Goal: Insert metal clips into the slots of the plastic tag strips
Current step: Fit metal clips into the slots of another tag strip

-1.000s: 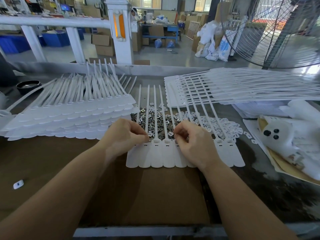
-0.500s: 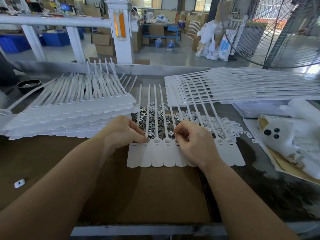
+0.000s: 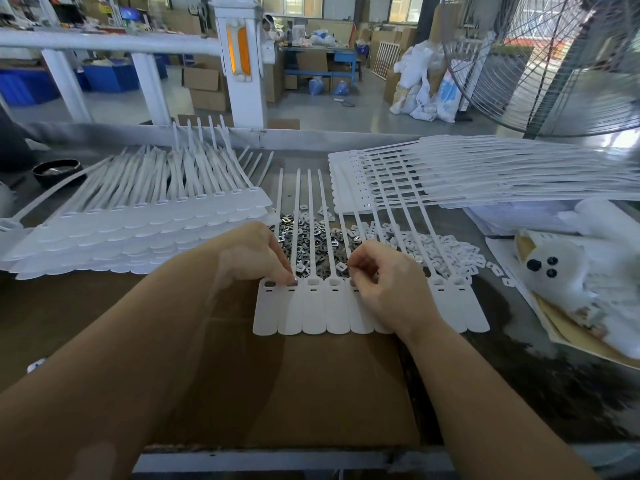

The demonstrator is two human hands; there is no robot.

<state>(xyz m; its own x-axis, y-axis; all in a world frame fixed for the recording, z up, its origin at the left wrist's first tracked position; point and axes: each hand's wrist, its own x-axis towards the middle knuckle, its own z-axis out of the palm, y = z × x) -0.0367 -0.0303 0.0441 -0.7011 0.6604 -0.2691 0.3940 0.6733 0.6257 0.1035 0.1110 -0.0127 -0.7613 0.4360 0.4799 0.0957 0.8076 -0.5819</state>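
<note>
Fingertips of the left hand (image 3: 252, 254) press a small silvery metal clip (image 3: 293, 280) into the second slot of the flat white plastic tag strip sheet (image 3: 313, 311) lying on brown cardboard (image 3: 277, 386). Curled fingers of the right hand (image 3: 384, 285) pinch something tiny, probably the next clip, over a slot further right. Seating well likely means squaring each clip to its slot, pressing straight down and steadying the sheet; the heap of loose metal clips (image 3: 311, 233) sits just behind.
</note>
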